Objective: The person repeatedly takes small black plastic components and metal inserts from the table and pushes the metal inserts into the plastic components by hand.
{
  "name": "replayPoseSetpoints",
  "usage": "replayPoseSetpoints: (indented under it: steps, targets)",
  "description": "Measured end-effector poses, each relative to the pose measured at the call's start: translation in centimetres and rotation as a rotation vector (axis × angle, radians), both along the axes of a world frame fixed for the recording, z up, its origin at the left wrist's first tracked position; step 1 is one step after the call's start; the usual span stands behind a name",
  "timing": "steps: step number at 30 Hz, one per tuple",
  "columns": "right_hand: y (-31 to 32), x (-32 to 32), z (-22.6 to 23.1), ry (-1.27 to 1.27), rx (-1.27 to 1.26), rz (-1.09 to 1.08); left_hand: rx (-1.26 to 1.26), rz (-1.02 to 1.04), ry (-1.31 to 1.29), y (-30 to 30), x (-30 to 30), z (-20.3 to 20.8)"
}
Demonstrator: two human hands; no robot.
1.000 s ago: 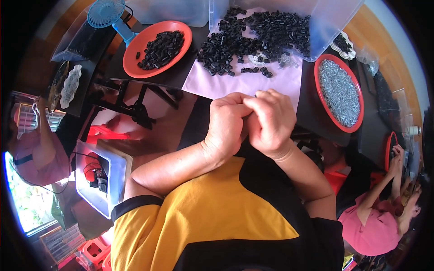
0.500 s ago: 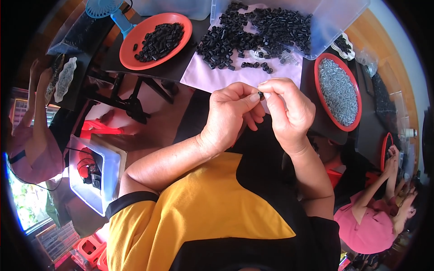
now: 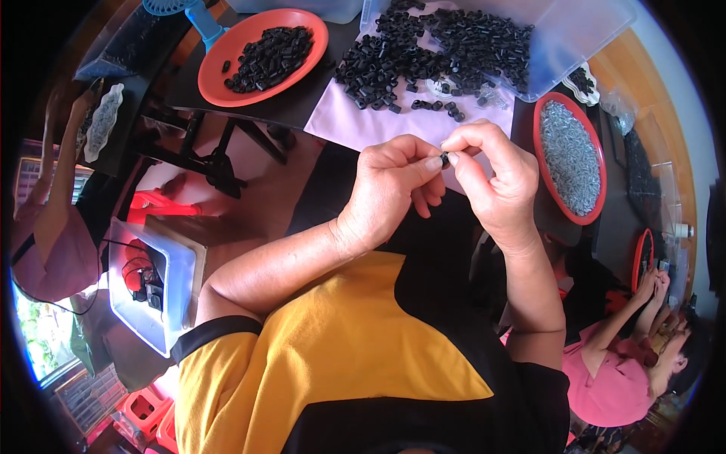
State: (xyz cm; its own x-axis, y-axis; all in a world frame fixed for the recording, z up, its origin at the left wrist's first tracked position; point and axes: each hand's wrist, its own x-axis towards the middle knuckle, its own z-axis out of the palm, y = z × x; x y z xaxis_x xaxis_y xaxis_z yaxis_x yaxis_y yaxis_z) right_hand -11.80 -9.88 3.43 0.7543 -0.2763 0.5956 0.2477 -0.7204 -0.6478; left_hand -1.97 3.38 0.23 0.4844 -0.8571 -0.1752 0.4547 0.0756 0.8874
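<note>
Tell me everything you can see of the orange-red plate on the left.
The orange-red plate is shallow and smooth, looks like plastic, and appears oval in this view. It lies face up on the dark tabletop near the front edge. Small black parts are heaped in it; one black piece sits apart at the left. A blue fan is just beyond it.

**Black piece (image 3: 445, 158) came into clearer view**

The hands, bunched together a second earlier, drew apart except at the fingertips. The right hand (image 3: 503, 185) shifted right and opened out; the left hand's (image 3: 384, 188) lower fingers came into sight. At far left, a co-worker's arms (image 3: 68, 147) reached farther forward, beside the pale dish (image 3: 103, 123).
</note>
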Motion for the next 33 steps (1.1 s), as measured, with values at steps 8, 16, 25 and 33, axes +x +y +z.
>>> replayPoseSetpoints:
  steps: [8, 16, 25, 33]
  targets:
    - [0.4, 0.3, 0.3, -0.026, -0.255, -0.029, -0.045, 0.068, -0.095, 0.1, -0.3, -0.7]
    - [0.5, 0.5, 0.8, 0.038, -0.375, -0.005, -0.028, 0.104, -0.18, 0.3, -0.8, -0.2]
    - [0.1, 0.6, 1.5, 0.143, -0.135, 0.062, -0.092, 0.184, -0.276, 0.3, -1.1, -0.5]
    - [1.2, 1.1, -0.4, -0.027, -0.824, -0.05, -0.044, 0.191, -0.16, 0.2, -1.2, -0.4]
